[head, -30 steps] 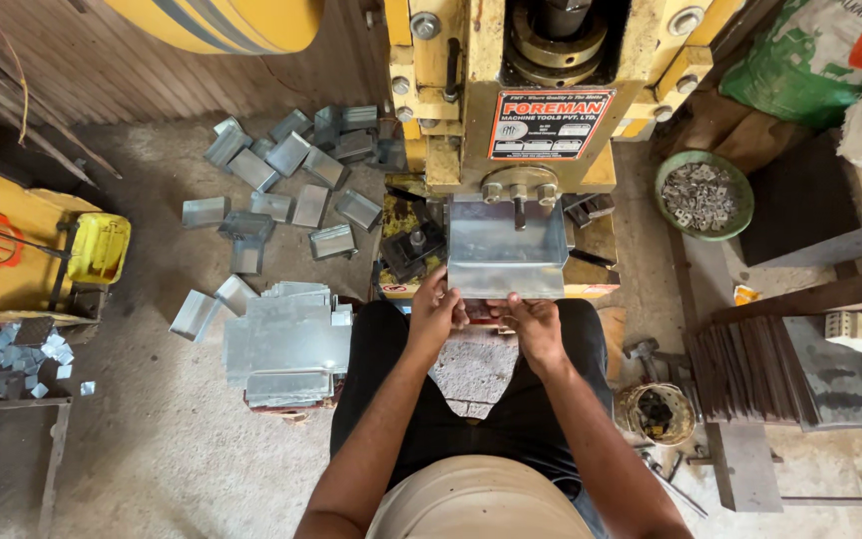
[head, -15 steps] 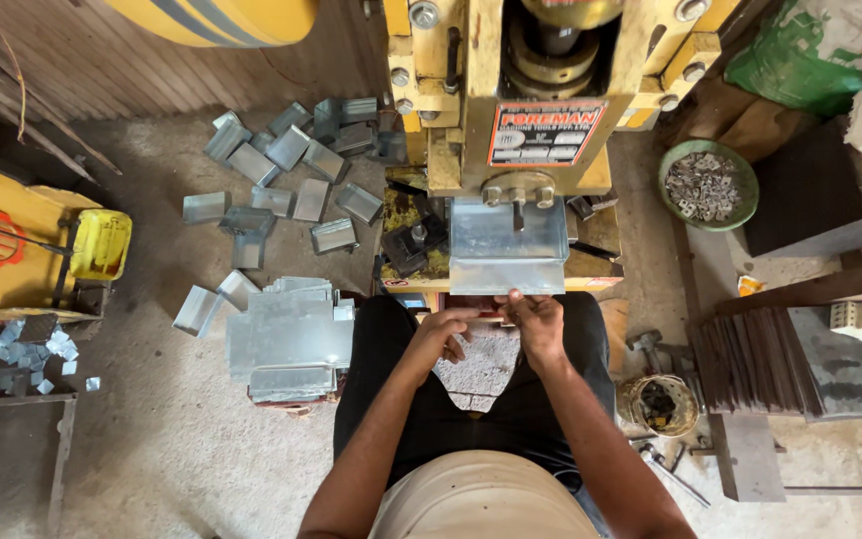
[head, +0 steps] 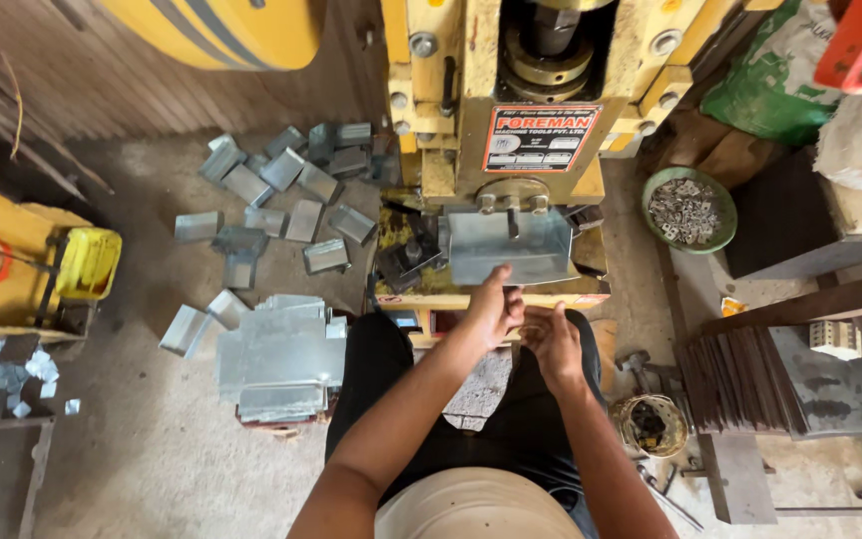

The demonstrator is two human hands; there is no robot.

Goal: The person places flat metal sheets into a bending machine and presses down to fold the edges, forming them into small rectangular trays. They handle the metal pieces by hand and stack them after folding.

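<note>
Bent grey metal pieces (head: 281, 195) lie scattered on the concrete floor (head: 152, 459) at upper left, with a stack of flat sheets (head: 281, 359) below them. A green bowl of small metal parts (head: 688, 208) sits at upper right.

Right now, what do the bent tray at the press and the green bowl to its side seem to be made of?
The bent tray looks like thin galvanised sheet steel: dull silver-grey, folded side flanges, matching the pile of bent sheet pieces on the floor. The left hand touches its front edge. The green bowl could be plastic or painted metal; its worn matte rim leaves that open.
</note>
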